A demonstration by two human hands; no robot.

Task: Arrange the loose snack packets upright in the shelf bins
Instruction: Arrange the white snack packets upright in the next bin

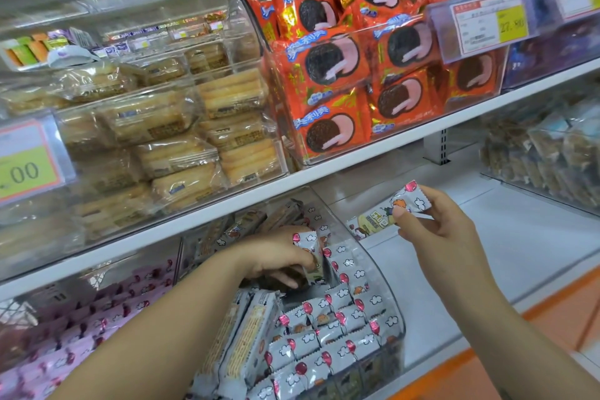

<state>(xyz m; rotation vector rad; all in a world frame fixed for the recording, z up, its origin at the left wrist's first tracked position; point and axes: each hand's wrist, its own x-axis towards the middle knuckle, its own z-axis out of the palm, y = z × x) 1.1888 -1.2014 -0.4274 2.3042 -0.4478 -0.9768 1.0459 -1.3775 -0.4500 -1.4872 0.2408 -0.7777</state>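
Down on the lower shelf, from the head camera: left hand (279, 258) deep inside the clear bin (388, 289), fingers curled round one balloon-print packet (309, 248), tilted, behind the upright rows (328, 331). Just right of the bin, above the white shelf (487, 253): right hand (444, 230) pinching a second packet (386, 209) near its end, held sideways.

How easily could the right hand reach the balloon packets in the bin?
Probably yes: the bin is open on top and near, though the right hand pinches a packet and the left hand fills the back.
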